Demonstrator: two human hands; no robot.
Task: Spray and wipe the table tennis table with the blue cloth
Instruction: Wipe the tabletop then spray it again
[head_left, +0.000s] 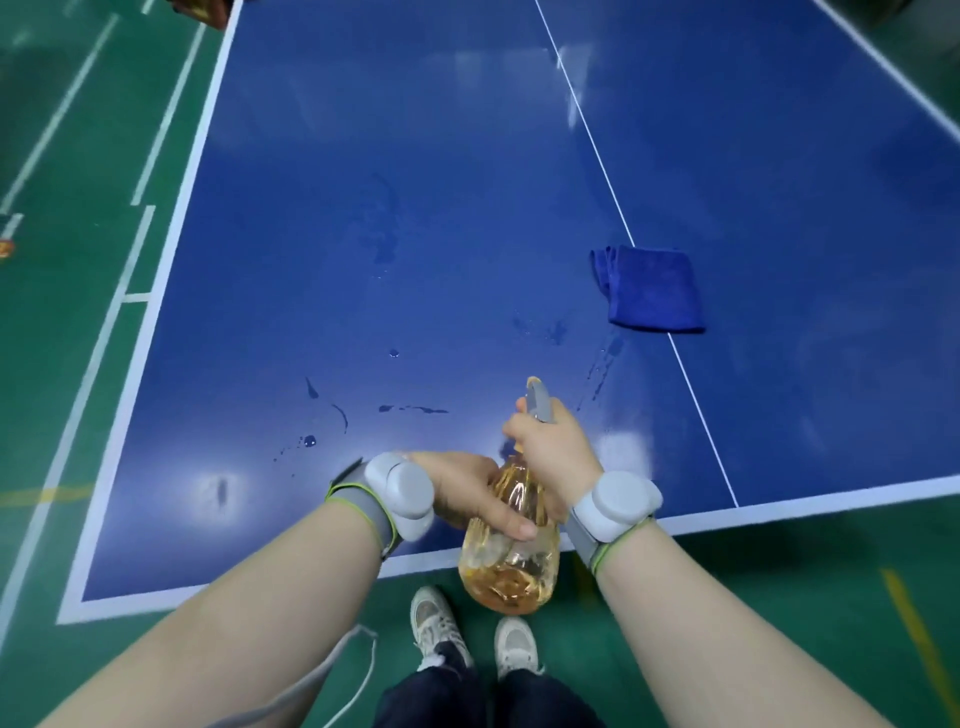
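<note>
The spray bottle (511, 551) is showing a clear amber body with yellowish liquid inside and a grey spray head (540, 402), and it is hanging in both hands at the near edge of the table tennis table (415, 208), its base sticking out past that edge over the floor, its nozzle pointing away across the top. The blue cloth (652, 291) is lying folded into a rough rectangle on the table, well beyond the bottle and to its right, covering part of the white centre line (597, 156). The table's dark blue top is shining under the lights and is carrying scattered droplets (310, 440) and wet streaks between the cloth and the near edge. A green sports floor (62, 260) with white court lines is stretching away on the left, and a pair of pale shoes (434, 621) is standing just below the bottle. The left hand (475, 491) is wrapping round the bottle's body, with the thumb lying across its near side. The right hand (553, 452) is gripping the neck just under the spray head, fingers curled tightly round it; whether a finger is pressing the trigger cannot be told. Both wrists are wearing grey bands with pale round devices (397, 491).
</note>
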